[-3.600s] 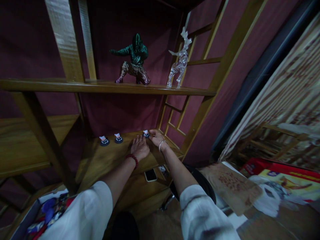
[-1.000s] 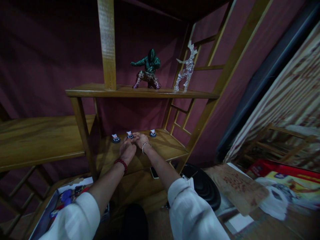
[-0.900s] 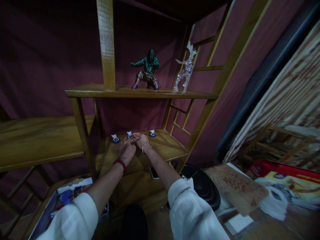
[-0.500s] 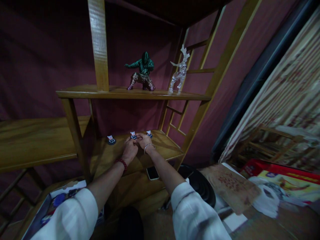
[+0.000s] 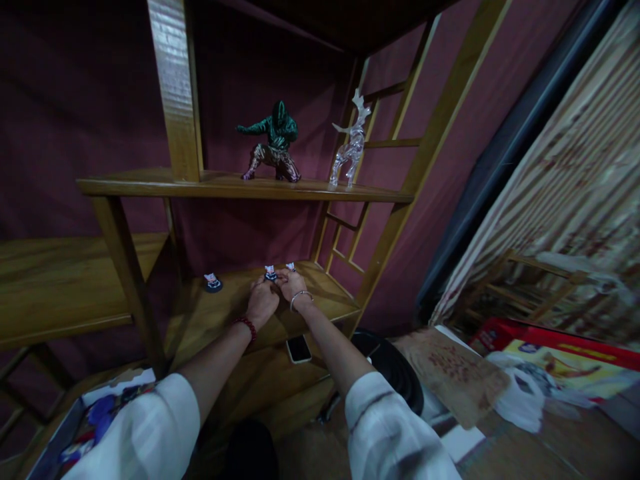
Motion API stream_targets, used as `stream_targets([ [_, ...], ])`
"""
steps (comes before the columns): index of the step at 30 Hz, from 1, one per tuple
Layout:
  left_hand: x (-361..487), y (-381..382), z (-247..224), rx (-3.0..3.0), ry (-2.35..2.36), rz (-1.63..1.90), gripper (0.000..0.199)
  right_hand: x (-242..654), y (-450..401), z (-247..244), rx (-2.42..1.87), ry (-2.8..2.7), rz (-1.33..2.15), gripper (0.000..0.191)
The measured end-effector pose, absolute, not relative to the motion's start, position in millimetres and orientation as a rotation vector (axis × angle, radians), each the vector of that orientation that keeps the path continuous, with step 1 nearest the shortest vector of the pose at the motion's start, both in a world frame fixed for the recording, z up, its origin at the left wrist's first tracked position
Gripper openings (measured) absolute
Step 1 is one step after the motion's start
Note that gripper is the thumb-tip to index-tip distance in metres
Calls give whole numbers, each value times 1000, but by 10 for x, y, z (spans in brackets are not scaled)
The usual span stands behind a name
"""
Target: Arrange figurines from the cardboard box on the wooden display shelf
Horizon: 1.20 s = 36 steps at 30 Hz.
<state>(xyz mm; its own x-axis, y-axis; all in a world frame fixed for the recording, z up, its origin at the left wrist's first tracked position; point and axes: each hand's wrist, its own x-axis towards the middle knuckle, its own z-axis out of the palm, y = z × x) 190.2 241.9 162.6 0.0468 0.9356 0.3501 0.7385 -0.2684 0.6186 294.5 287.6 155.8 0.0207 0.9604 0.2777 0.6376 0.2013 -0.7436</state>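
Head view: we gripped the middle figurine (image 5: 270, 270).
Our left hand (image 5: 263, 301) and right hand (image 5: 291, 286) pinched its base (image 5: 271, 277) between fingers.

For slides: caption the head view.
Left hand and right hand hold a white, dark-based figurine at brown wooden shelving.

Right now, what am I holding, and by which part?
You seem to be holding the middle white-eared figurine by its dark round base, left hand on one side, right hand on the other; exact fingertip contact is too small to tell.
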Motion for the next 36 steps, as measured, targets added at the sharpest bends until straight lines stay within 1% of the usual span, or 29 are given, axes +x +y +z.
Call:
stream_targets([
  [5,1907,2393,1639,2100,1740,1001,33,2948,2847,1588,-1572,-1686,493,29],
  [11,1913,2419,1600,2153,1762,1002,32,2952,2799,1629,-1605,-1724,432,24],
  [17,1916,2444,1543,2112,1776,1032,36,2987,2737,1639,-1582,-1724,439,24],
  [21,1919,2450,1531,2133,1774,1039,34,3072,2705,1631,-1525,-1639,383,20],
  [24,1921,2446,1532,2138,1782,1051,33,3182,2717,1630,-1583,-1491,280,18],
  [26,1919,2439,1535,2146,1779,1053,33,3263,2756,1615,-1651,-1390,231,22],
  [29,1913,2421,1537,2151,1787,1045,32,3358,2849,1561,-1723,-1361,214,37],
  [32,1907,2403,1543,2119,1808,1058,35,3392,2932,1506,-1759,-1517,241,51],
  [36,1906,2383,1574,2141,1830,1049,36,3373,2980,1499,-1792,-1648,241,58],
])
